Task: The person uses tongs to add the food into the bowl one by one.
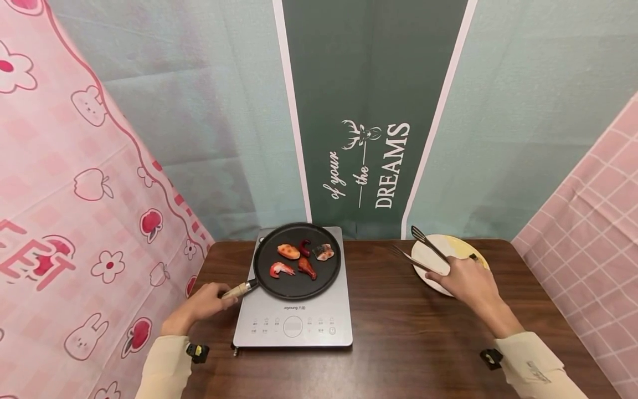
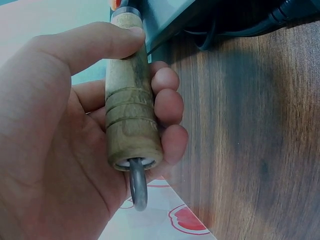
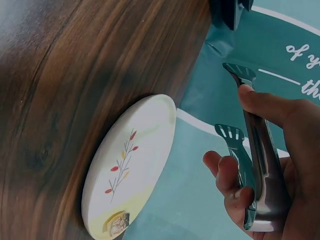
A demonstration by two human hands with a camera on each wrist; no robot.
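My left hand [image 1: 201, 305] grips the wooden handle [image 2: 131, 100] of a black frying pan [image 1: 279, 291], thumb along its top. In the pan lie a shrimp [image 1: 281, 270], a drumstick [image 1: 307, 268], an oval golden piece [image 1: 288, 251], a dark red curved piece [image 1: 304, 247] and a fish piece [image 1: 323, 252]. Metal tongs [image 3: 262, 160] with slotted tips are held in my right hand [image 1: 471, 281], tips spread apart with nothing between them. This hand is over a white and yellow plate [image 3: 150, 150], which bears a small food piece [image 3: 118, 225] near its edge.
The pan sits on a silver induction cooker [image 1: 319, 332] with a control panel at its front. A dark cable [image 2: 250, 30] runs beside the cooker. The brown wooden table [image 1: 399, 332] ends at hanging cloths behind and at both sides.
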